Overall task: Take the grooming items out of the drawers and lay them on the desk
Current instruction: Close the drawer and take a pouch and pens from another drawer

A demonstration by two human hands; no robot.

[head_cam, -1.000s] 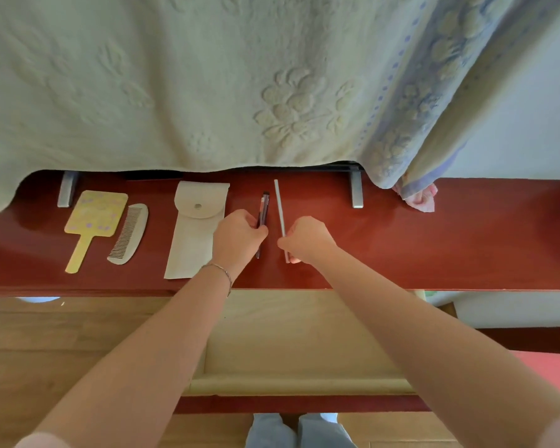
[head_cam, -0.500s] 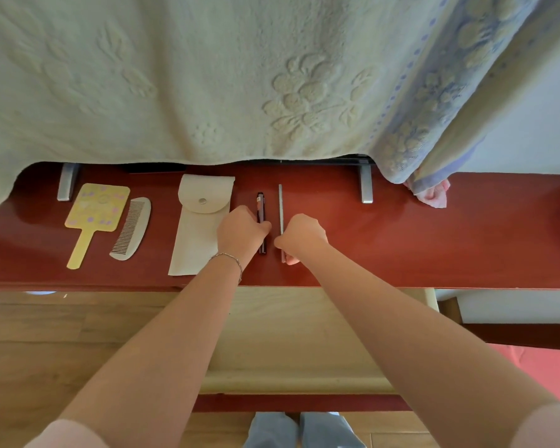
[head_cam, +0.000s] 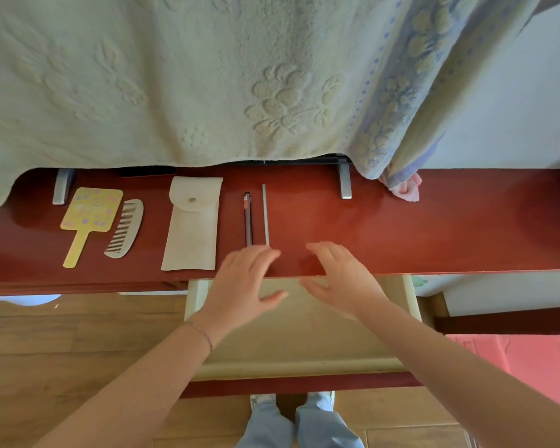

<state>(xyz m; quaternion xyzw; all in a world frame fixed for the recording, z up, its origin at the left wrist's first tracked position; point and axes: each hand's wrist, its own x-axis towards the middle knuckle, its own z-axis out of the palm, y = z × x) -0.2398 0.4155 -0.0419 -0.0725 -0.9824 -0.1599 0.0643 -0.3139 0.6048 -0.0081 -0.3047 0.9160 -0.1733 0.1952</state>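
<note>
On the red desk [head_cam: 434, 227] lie, from left to right, a yellow hand mirror [head_cam: 88, 218], a grey comb [head_cam: 125, 228], a cream pouch with a snap [head_cam: 192, 225], a dark slim pen-like tool [head_cam: 247, 219] and a thin grey file [head_cam: 265, 215]. My left hand [head_cam: 243, 286] hovers open just below the two slim items, fingers spread. My right hand [head_cam: 340, 279] is open too, over the desk's front edge. Neither hand holds anything. Below them a pale wooden drawer [head_cam: 301, 334] stands pulled out, with nothing visible inside.
A pale embossed towel [head_cam: 207, 76] hangs over the back of the desk and hides what is behind. Two grey metal feet [head_cam: 345, 181] stand under it. A pink cloth [head_cam: 404, 187] lies at the right. Wooden floor and my feet are below.
Both hands have let go of the pen-like tool and the file, opened, and drawn back toward the desk's front edge. The two items now lie side by side.
</note>
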